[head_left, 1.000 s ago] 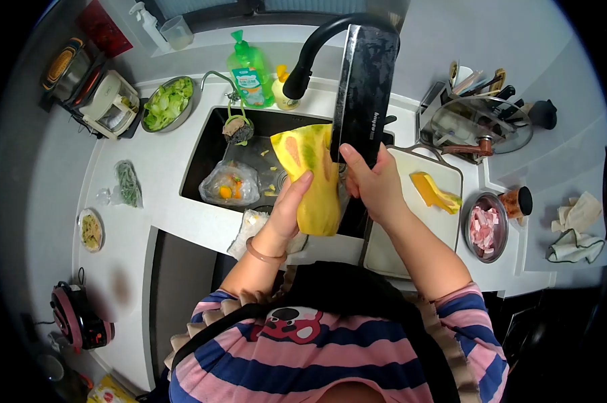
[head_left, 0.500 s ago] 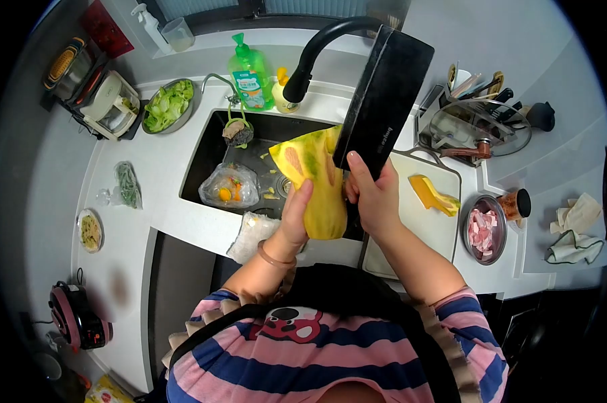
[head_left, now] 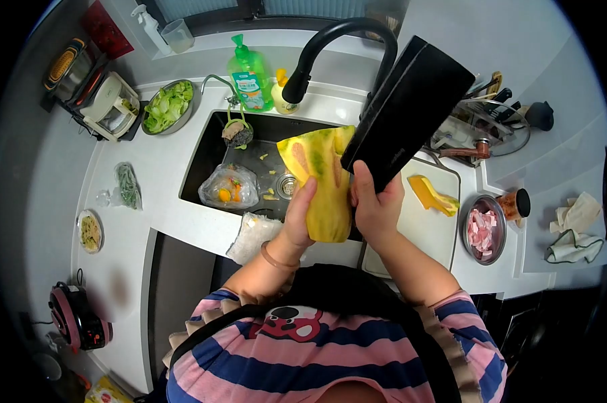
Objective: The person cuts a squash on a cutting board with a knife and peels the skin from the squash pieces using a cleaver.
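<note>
ylw squash (head_left: 328,195), grn patch, in L hand (head_left: 299,216) | blk cleaver (head_left: 410,111), tilted, in R hand (head_left: 377,209)

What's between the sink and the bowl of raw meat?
In the head view, a pale cutting board with a cut yellow piece on it; the right forearm passes over its near part.

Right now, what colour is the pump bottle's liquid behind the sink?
Green, best seen in the head view.

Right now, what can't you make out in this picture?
All in the head view:
Far fingers of the left hand: behind the yellow piece.
Handle of the black cleaver: inside the right hand.
Its lettering: too small.
Part of the cutting board: under the right forearm.
</note>
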The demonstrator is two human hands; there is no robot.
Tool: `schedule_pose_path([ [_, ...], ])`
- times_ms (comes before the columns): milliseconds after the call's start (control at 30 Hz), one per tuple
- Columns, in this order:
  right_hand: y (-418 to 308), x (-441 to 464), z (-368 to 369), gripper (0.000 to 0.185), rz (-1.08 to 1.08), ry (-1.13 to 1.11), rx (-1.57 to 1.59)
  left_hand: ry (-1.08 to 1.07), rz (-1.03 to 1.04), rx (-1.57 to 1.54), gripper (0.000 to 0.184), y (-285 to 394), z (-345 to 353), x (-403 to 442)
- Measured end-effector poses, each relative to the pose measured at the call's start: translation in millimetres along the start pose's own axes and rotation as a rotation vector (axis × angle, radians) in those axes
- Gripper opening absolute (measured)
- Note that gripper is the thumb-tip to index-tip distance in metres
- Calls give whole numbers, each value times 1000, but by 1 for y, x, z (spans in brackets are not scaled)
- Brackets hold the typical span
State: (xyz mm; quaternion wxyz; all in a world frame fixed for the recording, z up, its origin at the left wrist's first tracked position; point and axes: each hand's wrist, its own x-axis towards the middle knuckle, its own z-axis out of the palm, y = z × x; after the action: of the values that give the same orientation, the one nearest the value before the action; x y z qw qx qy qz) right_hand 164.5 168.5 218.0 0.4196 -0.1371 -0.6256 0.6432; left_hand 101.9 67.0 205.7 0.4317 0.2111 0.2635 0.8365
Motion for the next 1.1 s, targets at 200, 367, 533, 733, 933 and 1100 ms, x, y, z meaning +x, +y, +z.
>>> schedule_pose_path([
  [200, -7, -3, -12, 15, -53, 0, -60, 304, 70, -90, 45, 2, -8, 6],
  [367, -42, 7, -1, 19, 249, -136, -55, 144, 34, -8, 49, 8, -18, -2],
  [533, -38, 16, -4, 22, 334, -152, 61, 70, 40, 34, 52, 4, -11, -5],
  [733, -40, 14, -5, 22, 276, -130, -44, 53, 32, 38, 53, 4, -6, -7],
  [933, -40, 16, -6, 23, 267, -128, -105, 82, 8, 118, 53, 1, -13, -5],
  [1100, -43, 19, -11, 24, 304, -168, -128, 65, -57, 117, 51, 9, -8, -6],
])
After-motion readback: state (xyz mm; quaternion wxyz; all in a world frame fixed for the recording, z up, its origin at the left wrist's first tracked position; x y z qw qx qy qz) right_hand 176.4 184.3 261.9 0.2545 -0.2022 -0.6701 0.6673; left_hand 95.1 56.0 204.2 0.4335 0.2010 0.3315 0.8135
